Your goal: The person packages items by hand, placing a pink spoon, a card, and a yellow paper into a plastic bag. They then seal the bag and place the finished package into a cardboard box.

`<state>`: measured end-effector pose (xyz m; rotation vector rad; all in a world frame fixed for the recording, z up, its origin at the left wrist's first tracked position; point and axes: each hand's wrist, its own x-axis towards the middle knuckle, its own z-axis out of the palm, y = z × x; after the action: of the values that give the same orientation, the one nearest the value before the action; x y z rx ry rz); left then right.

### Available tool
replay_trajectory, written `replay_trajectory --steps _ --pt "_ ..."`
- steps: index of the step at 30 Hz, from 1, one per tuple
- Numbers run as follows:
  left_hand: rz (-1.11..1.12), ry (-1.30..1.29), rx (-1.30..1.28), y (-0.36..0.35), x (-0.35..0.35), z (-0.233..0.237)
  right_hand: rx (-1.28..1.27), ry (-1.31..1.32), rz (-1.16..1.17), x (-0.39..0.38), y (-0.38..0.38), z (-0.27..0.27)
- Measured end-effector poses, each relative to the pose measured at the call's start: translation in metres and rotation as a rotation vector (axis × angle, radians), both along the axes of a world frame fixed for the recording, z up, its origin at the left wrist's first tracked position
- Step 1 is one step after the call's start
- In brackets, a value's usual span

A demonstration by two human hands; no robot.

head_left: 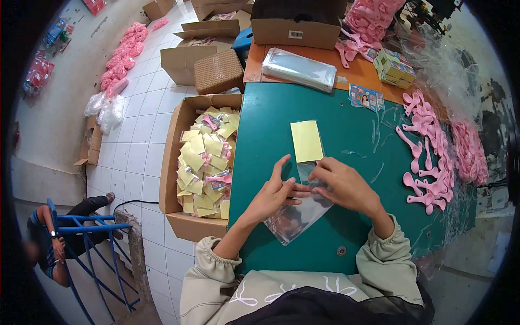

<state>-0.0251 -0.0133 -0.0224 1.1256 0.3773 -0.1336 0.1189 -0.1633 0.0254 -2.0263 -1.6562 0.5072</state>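
A yellow card [307,142] lies on the green table in front of me, at the top end of a clear plastic bag. Both of my hands are over the clear plastic bag [299,218], whose lower end slants toward me. My left hand [275,194] has its thumb raised and its fingers stretched flat across the bag, touching the plastic. Bent inward, the fingers of my right hand [346,185] are closed on the bag just below the card. Its fingertips nearly meet those of my left hand, and the exact grip is partly hidden.
Left of the green table [265,124] stands a cardboard box [169,187] full of bagged yellow cards. Pink spoons [428,146] lie at right, near printed cards [365,98]. A stack of clear bags [299,69] sits at the back. A person [54,233] is beside a blue metal frame [92,228].
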Motion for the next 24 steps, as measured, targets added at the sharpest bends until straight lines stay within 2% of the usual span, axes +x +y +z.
replay_trajectory --steps 9,12,18,20,21,24 --pt "-0.021 0.000 0.082 -0.004 -0.007 -0.007 0.028 0.048 0.072 -0.009 0.003 -0.017" --pt "0.000 -0.060 0.304 -0.005 -0.008 -0.013 0.029 0.126 0.082 -0.009 0.003 -0.022" --pt "0.116 0.060 0.006 -0.007 0.003 -0.006 0.172 0.004 0.143 -0.016 0.004 -0.025" --pt "0.081 -0.060 0.124 -0.009 0.005 -0.014 0.193 0.001 0.170 -0.021 0.004 -0.026" --pt "0.063 -0.118 0.183 -0.009 0.005 -0.016 0.197 0.068 0.206 -0.020 0.002 -0.025" --pt "0.190 -0.058 0.196 -0.007 0.009 -0.012 0.134 0.332 0.305 -0.011 -0.009 -0.005"
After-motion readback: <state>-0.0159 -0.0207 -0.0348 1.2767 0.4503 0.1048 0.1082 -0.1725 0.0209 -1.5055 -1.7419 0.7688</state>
